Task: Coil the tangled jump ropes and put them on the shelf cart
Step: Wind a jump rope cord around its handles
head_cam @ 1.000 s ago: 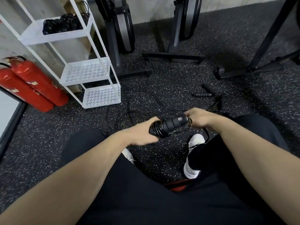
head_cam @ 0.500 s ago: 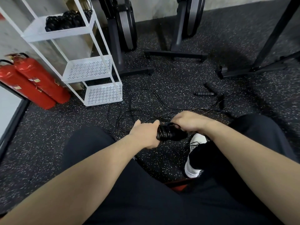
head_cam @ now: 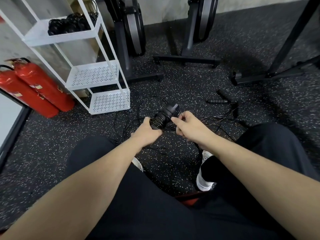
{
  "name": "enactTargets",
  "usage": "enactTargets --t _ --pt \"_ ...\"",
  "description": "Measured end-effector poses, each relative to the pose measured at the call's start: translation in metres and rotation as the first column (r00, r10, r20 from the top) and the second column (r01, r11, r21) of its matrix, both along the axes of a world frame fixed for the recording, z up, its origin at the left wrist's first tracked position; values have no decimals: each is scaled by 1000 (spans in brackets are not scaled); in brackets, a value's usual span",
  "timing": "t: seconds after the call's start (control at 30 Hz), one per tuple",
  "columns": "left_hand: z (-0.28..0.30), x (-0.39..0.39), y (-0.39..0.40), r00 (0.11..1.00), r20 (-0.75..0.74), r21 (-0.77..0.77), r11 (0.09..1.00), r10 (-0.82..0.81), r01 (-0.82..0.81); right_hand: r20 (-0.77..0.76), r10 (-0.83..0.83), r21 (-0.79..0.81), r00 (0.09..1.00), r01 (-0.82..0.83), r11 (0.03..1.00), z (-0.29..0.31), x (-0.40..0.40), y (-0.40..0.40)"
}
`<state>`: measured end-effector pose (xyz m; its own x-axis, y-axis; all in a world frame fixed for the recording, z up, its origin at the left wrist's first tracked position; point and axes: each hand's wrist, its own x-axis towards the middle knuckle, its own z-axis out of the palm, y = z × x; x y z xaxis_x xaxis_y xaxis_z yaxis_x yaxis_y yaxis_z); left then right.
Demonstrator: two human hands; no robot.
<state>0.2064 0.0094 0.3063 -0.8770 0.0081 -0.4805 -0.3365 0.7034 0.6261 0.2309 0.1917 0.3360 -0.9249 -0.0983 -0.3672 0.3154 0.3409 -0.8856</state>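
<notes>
My left hand (head_cam: pixel 147 131) grips the lower end of a pair of black jump rope handles (head_cam: pixel 166 115) with thin cord wound round them. My right hand (head_cam: pixel 187 126) pinches the cord just right of the handles. Loose black rope (head_cam: pixel 220 116) trails from there across the speckled floor to other handles (head_cam: pixel 218 101). The white three-tier shelf cart (head_cam: pixel 97 73) stands at the left, with several coiled black ropes (head_cam: pixel 69 25) on its top tier.
Two red fire extinguishers (head_cam: pixel 34 87) lean left of the cart. Black exercise machines (head_cam: pixel 131 32) and their floor bars (head_cam: pixel 187 58) stand behind. A dark frame leg (head_cam: pixel 277 73) lies at the right. My knees and white shoes (head_cam: pixel 204 181) are below my hands.
The handle bundle has tilted upward, its free end now pointing away from me. My right hand has slid off the bundle's end to its right side and pinches the cord.
</notes>
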Motion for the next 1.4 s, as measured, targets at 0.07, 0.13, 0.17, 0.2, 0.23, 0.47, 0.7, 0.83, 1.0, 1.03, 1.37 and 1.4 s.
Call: enactTargets --t 0.07,0.13,0.17,0.2,0.23,0.47,0.7,0.83,1.0,1.03,1.37,1.4 --pt "2 1 0 998 24 172 983 56 -60 55 -27 -78 998 31 996 -1 -2 1" --pt "1 2 2 995 61 296 951 78 -93 101 -58 -158 993 73 985 -4 -5 5" --pt "0 3 2 993 83 349 931 84 -108 123 -68 -207 990 93 974 -5 -7 8" --pt "0 4 2 991 105 395 911 81 -116 136 -69 -250 988 102 963 -6 -8 10" --pt "1 5 2 989 133 447 887 67 -120 135 -61 -275 989 96 957 -6 -8 13" --pt "19 22 4 881 288 819 573 -376 -23 50 155 -390 987 -123 913 7 -1 32" --pt "23 23 -2 815 299 843 537 -497 18 -33 112 -357 993 -117 927 9 1 26" --pt "21 23 2 913 268 763 646 -307 -7 -46 42 -364 998 -56 930 9 2 26" --pt "23 18 10 981 146 622 783 -130 11 -13 -107 -367 994 94 925 6 1 22" --pt "21 17 10 988 98 585 810 -121 41 -4 -126 -372 992 116 921 9 1 20" --pt "22 26 40 854 -375 -273 923 -362 271 197 -354 -370 914 404 837 -3 3 0" --pt "19 27 41 849 -368 -315 910 -380 271 201 -348 -376 916 400 836 -4 3 -1"
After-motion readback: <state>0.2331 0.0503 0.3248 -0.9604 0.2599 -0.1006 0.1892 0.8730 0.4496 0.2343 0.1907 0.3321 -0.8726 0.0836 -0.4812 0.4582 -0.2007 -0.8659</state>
